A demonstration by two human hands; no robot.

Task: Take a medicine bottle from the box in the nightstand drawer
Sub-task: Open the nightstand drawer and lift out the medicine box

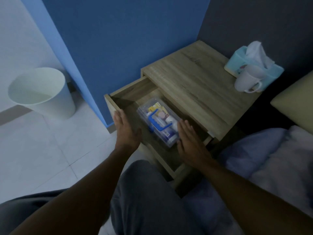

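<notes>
At frame centre, the left hand (126,131) and right hand (189,141), fingers spread and empty, flank the box (158,122) in the open drawer (128,97).

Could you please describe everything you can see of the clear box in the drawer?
The box looks like clear plastic, oblong, with a blue handle across its lid, apparently shut. It lies flat and askew on the floor of the open drawer. Inside show white bottles and yellow packets. The open left hand and right hand flank it; contact is unclear.
</notes>
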